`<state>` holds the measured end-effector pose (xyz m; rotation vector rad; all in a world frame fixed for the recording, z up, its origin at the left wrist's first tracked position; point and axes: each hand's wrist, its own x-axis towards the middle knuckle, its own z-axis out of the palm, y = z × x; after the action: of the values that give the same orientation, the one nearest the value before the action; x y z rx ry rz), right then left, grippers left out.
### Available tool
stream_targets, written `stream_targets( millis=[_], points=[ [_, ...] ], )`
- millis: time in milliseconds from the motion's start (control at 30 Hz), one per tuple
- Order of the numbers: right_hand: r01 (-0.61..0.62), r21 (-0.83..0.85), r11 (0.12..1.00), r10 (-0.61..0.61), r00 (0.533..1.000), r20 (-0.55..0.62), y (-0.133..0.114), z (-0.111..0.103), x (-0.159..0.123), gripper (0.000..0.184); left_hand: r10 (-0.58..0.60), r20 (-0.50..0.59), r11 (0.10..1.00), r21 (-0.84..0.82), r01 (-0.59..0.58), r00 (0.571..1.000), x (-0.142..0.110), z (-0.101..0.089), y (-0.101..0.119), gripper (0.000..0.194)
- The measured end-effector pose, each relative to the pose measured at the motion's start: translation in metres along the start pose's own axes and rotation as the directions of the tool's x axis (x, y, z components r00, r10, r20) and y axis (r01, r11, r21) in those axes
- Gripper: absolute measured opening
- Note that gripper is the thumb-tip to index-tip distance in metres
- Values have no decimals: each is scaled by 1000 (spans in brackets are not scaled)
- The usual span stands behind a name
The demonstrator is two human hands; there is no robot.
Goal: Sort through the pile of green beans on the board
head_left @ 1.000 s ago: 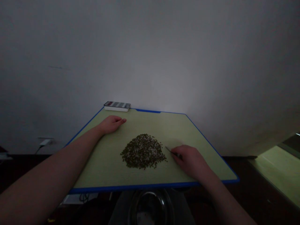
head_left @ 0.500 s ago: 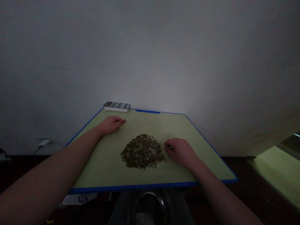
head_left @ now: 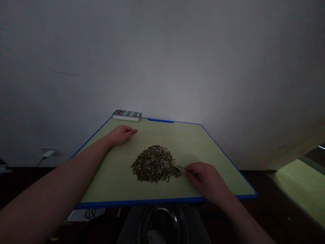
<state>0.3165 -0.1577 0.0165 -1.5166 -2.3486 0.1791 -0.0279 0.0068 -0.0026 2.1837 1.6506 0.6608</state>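
Observation:
A mound of small mixed green and pale grains or seeds (head_left: 153,164) lies in the middle of the pale table top (head_left: 109,188). At its right edge, my right hand (head_left: 205,178) pinches a thin, slim tool (head_left: 181,167) whose kind I cannot make out. The tool's tip touches the grains, and a small spur of them spreads out there. My left hand (head_left: 120,134) rests on the table behind and left of the mound, fingers curled in and thumb pointing right; nothing shows in it.
A phone (head_left: 128,113) lies on a white box (head_left: 126,118) at the back left corner. The table has a blue rim (head_left: 142,203) and stands against a grey wall (head_left: 162,61). Below the front edge is a shiny metal bowl (head_left: 184,223). A plugged-in charger (head_left: 49,154) is on the left wall.
My right hand has moved toward me and slightly right, with the slim tool now visible. Some grains at the mound's right edge have been drawn outward. My left hand stays put.

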Motion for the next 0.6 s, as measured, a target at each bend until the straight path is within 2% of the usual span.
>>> stream_targets(
  millis=[167, 300, 600],
  points=[
    [-148, 143, 979, 158, 985, -66, 14, 3, -7, 23, -10, -2, 1000, 12, 10, 1000, 1, 0, -1, 47],
    [-233, 197, 952, 252, 964, -81, 26, 6, -6, 32, 2, 1, 1000, 15, -2, 1000, 1, 0, -2, 46],
    [-243, 196, 950, 255, 966, -40, 26, 6, -14, 31, 21, -5, 999, 28, -21, 1000, 0, 0, -1, 46]
  ],
)
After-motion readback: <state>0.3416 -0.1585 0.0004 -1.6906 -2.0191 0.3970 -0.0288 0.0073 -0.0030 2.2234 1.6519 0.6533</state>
